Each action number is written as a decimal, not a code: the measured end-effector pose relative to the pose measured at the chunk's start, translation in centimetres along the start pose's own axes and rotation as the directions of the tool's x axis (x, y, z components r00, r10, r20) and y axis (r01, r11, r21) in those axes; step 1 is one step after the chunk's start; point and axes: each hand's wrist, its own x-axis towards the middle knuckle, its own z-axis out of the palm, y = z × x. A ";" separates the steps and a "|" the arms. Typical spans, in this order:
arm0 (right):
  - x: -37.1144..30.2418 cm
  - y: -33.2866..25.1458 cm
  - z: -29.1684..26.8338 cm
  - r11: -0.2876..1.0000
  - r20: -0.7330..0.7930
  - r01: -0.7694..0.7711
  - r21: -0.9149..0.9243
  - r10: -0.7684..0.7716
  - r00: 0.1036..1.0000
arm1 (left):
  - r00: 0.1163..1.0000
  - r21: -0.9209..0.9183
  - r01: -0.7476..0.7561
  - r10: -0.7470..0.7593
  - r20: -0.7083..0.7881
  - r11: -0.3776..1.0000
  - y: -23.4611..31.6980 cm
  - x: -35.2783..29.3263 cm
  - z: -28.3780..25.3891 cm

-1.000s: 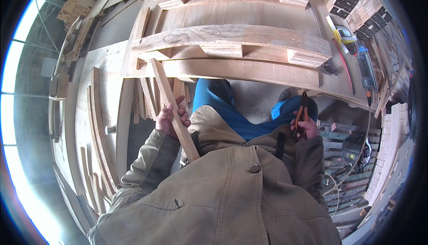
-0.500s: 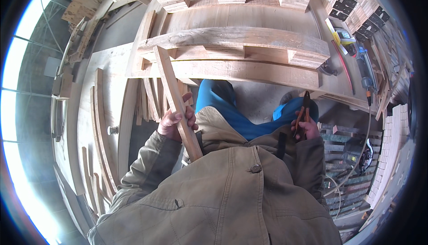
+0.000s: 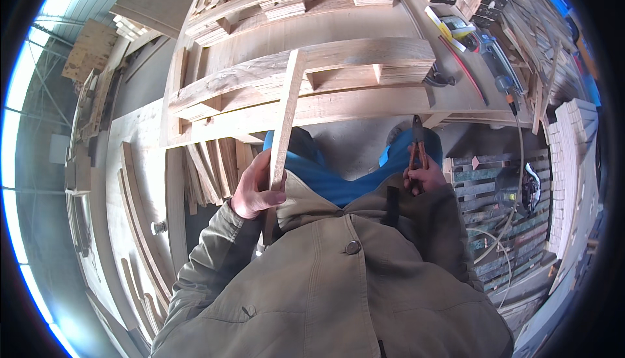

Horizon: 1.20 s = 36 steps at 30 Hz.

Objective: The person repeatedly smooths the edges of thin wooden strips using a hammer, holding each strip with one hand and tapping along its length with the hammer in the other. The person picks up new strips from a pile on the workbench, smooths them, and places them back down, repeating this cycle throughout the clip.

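My left hand is closed round the lower part of a narrow wooden slat, its thumb lying across the wood. The slat stands nearly upright in view, its far end overlapping the front beam of a wooden pallet-like frame on the workbench. In front of my right thigh, my right hand grips the orange handles of a pair of pliers. The dark jaws of the pliers point away from me, toward the bench edge.
A nail gun with an air hose lies at the bench's right, near a red pencil-like stick and a yellow-and-white tool. Loose strips stand below the bench at left. A slatted pallet is at right.
The slat has swung from leaning left to leaning slightly right, and my left hand has turned with it. The pliers stay in my right hand. The whole view has shifted.
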 end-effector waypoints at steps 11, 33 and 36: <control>-2.6 0.9 1.7 0.882 -0.044 0.165 -0.442 -0.206 0.978 | 0.966 0.161 0.203 -0.224 0.132 0.966 -0.9 4.1 1.4; -2.7 -2.3 6.7 0.426 -0.043 0.228 -0.875 -0.539 0.841 | 0.882 0.067 0.410 -0.414 0.223 0.910 -3.5 4.7 0.9; -2.7 -2.2 6.6 0.437 -0.051 0.216 -0.873 -0.522 0.852 | 0.879 0.073 0.416 -0.421 0.224 0.906 -3.6 4.9 0.9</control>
